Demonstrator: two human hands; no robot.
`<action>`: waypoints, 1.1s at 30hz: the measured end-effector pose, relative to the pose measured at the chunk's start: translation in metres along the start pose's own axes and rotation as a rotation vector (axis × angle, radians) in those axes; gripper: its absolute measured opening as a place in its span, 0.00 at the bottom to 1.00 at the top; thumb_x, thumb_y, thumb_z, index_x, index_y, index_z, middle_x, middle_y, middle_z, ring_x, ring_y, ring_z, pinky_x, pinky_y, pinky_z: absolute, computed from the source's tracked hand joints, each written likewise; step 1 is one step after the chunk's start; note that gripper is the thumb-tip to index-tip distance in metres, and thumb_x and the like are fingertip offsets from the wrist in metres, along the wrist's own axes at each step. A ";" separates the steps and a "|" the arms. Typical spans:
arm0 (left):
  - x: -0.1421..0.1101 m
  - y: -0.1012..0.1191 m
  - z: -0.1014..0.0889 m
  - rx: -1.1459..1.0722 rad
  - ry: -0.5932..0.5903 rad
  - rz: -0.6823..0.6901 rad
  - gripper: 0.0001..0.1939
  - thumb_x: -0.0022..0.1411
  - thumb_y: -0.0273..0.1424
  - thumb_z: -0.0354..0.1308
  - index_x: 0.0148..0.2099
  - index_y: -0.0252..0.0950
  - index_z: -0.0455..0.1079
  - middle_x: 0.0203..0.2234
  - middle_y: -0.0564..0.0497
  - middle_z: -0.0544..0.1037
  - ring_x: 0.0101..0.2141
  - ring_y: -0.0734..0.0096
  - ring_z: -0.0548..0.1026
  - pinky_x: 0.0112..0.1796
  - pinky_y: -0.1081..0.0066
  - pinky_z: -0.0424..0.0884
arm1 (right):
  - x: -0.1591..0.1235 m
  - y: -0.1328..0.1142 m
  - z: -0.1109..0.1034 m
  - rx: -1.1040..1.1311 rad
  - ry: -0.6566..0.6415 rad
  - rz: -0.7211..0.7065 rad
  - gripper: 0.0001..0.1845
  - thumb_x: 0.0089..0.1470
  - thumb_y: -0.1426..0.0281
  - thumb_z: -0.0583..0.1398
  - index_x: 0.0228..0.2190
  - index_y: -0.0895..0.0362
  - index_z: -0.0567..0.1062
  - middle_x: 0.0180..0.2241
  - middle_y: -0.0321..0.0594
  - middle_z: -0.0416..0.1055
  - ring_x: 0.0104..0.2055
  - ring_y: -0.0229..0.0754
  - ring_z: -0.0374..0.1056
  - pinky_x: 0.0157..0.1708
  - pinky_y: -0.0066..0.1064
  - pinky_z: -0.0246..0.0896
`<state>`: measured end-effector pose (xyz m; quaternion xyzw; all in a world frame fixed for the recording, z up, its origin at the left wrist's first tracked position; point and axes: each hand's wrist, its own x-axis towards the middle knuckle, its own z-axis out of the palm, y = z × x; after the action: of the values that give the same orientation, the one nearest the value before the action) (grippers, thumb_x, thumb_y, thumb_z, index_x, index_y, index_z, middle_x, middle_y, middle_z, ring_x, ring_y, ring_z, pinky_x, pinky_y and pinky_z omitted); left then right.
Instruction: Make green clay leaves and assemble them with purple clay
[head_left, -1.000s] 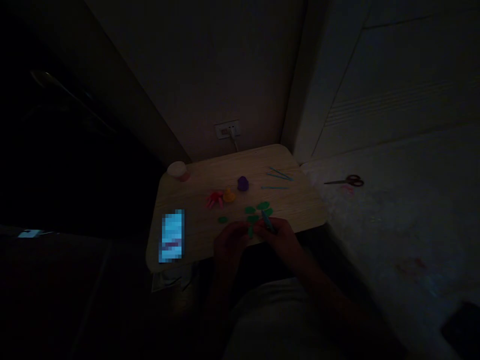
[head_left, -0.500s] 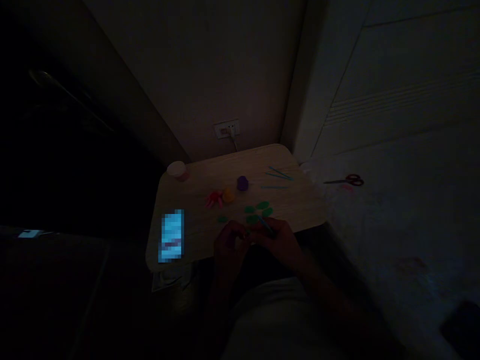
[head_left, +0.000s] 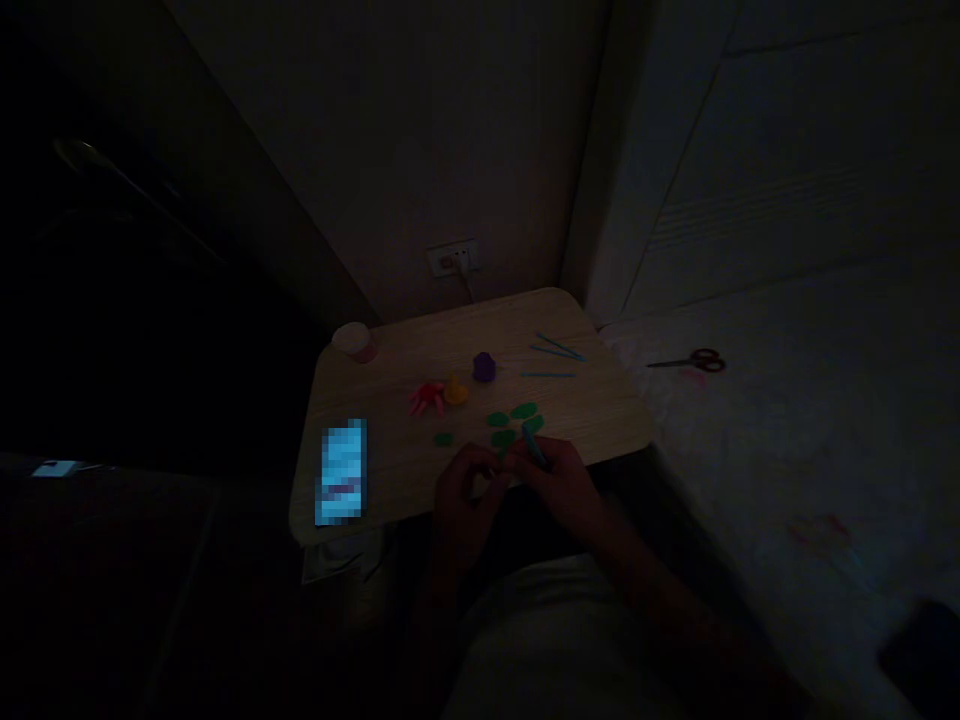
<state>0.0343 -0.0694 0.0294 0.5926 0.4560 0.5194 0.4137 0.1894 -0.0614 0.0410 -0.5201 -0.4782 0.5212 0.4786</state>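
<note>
A single head-worn view looks forward and steeply down from above the near side — the worktop (head_left: 405,350) sits mid-picture, the wall (head_left: 420,130) beyond.

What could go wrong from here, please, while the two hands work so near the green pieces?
The right hand holds a slim blue tool very near the green pieces, so it might brush or dent one. The light is dim, and what the fingertips of the left hand hold, if anything, is hard to see, so a small slip could go unnoticed. The lit phone lies near the table edge; a bump might push it off.
</note>
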 end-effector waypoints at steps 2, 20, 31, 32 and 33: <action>0.001 0.002 0.001 -0.003 0.017 -0.012 0.04 0.60 0.29 0.65 0.37 0.38 0.73 0.31 0.53 0.76 0.34 0.70 0.74 0.37 0.73 0.71 | -0.001 -0.001 0.001 0.004 0.013 0.013 0.24 0.46 0.46 0.68 0.23 0.55 0.78 0.23 0.36 0.71 0.28 0.40 0.63 0.29 0.31 0.59; 0.002 0.010 0.000 0.025 0.056 -0.031 0.05 0.58 0.28 0.65 0.39 0.37 0.76 0.34 0.51 0.78 0.36 0.69 0.76 0.39 0.72 0.72 | 0.001 0.002 0.004 0.113 0.034 -0.052 0.18 0.49 0.54 0.69 0.24 0.54 0.75 0.22 0.33 0.68 0.26 0.38 0.61 0.27 0.29 0.59; 0.003 0.010 -0.003 -0.088 0.134 -0.128 0.08 0.64 0.35 0.58 0.33 0.37 0.70 0.27 0.53 0.74 0.32 0.70 0.73 0.37 0.73 0.69 | -0.003 0.027 0.007 0.244 0.026 -0.061 0.26 0.60 0.42 0.59 0.33 0.52 0.76 0.28 0.37 0.68 0.29 0.40 0.62 0.29 0.30 0.61; 0.004 0.010 -0.002 -0.094 0.132 -0.117 0.09 0.64 0.35 0.58 0.33 0.37 0.70 0.27 0.53 0.74 0.31 0.71 0.73 0.37 0.73 0.69 | -0.002 0.031 0.008 0.264 0.025 -0.056 0.25 0.60 0.42 0.59 0.34 0.52 0.76 0.28 0.37 0.68 0.29 0.40 0.61 0.28 0.30 0.61; 0.004 0.010 -0.002 -0.102 0.129 -0.112 0.09 0.65 0.35 0.57 0.32 0.37 0.70 0.26 0.54 0.74 0.31 0.71 0.73 0.37 0.73 0.69 | -0.002 0.033 0.008 0.273 0.023 -0.060 0.24 0.61 0.43 0.59 0.35 0.52 0.76 0.29 0.36 0.68 0.28 0.40 0.61 0.28 0.30 0.61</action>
<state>0.0337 -0.0678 0.0401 0.5098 0.4869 0.5550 0.4416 0.1818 -0.0664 0.0081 -0.4416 -0.4128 0.5611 0.5656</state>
